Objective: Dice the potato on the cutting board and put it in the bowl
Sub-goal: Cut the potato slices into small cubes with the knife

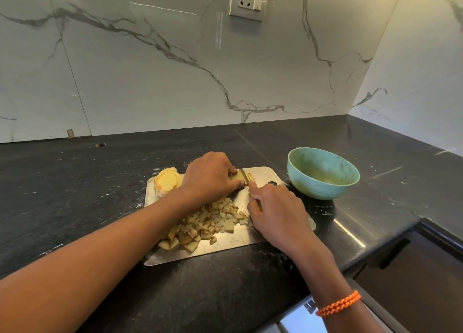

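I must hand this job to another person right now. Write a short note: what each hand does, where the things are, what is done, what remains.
Left hand: holds the pale yellow potato strip down on the steel cutting board.
Right hand: its grip is closed on the knife, blade at the strip.
Done: a pile of diced potato cubes lies mid-board.
Left: finish the strip, cut the yellow potato half at the board's far left corner, then move all cubes into the round green bowl to the right, which holds no potato yet.
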### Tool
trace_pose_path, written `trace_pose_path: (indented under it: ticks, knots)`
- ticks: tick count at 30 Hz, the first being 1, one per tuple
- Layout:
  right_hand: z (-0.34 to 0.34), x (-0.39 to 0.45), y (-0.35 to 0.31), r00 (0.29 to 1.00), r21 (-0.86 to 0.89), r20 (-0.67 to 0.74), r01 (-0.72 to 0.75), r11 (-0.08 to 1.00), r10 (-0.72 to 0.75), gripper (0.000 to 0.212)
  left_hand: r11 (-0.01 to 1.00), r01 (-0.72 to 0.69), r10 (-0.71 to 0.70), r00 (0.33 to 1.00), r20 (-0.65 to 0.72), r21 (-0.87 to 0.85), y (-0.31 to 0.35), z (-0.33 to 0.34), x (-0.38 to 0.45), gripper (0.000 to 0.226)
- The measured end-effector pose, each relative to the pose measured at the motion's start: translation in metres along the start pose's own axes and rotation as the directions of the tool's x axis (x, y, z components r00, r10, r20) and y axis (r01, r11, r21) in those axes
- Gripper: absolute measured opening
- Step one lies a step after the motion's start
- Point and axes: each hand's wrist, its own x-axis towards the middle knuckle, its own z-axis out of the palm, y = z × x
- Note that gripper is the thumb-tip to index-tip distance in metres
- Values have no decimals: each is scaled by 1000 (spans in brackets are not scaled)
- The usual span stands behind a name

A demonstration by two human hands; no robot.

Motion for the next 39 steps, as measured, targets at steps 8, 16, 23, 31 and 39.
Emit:
trace_pose_path:
  ticks: [8,16,23,31,39]
  knots:
    - [-3,-11,3,1000,20,-5,2,1000,-2,46,999,-5,5,1000,8,33,1,0,-1,51]
    - [-8,-45,8,999,54,-38,34,998,-32,50,979,-89,103,992,-68,185,2,2,-5,50]
    - [-10,-56,9,998,78,-60,34,996,-30,48,977,-78,92,994,-57,200,2,1,-4,52]
    - [-7,-34,-1,979,171,-205,12,985,23,45,995,-17,15,1000,21,95,-3,-6,2,53]
    - [1,-4,-4,995,94,-98,-5,996,14,44,999,40,-41,998,44,27,-3,-7,4,52]
